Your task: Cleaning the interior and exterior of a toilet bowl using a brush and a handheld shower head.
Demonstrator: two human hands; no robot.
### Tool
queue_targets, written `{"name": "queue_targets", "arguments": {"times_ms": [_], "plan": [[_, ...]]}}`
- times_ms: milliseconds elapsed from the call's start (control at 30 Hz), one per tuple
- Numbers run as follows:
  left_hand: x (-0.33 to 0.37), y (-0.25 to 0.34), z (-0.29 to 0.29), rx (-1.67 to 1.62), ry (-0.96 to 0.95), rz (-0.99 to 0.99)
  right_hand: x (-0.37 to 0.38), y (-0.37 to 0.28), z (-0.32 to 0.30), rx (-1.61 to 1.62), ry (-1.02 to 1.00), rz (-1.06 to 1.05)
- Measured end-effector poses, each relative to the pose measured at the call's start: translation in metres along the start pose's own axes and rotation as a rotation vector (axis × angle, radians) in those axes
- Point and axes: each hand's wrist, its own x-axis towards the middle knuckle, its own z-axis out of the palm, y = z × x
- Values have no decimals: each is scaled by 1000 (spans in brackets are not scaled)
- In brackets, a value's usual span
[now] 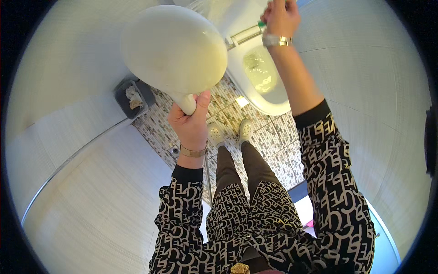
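Note:
In my left hand (190,123), the fingers and thumb are closed round the short handle of a big white water scoop (175,50). Its wide, smooth oval bowl is raised to the left of the toilet (269,104), and I cannot tell whether anything is in it. My right hand (282,19) is up at the top edge, above the back of the toilet. It is closed on a thing with a green end (261,23); most of that thing is hidden by the fingers or out of view. Water shows inside the toilet bowl.
A dark bin (145,101) with crumpled paper in it stands left of the toilet, against the wall. Mosaic-patterned tiles (169,130) cover the floor under my feet in pale clogs (246,130). A shiny curved rail or edge (68,160) runs along the left.

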Motion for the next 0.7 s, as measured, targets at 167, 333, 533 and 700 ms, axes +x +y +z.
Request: {"name": "queue_targets", "arguments": {"times_ms": [167,333,533,700], "plan": [[5,15,27,-33,-9,25,75,-20,45,-241,237,-339],[2,23,21,-4,-18,30,59,-25,37,-153,22,-110],[-21,15,8,116,-167,25,-9,-31,-65,98,-28,115],[-33,-8,5,157,-179,-83,-70,-14,-147,208,37,262]]}}
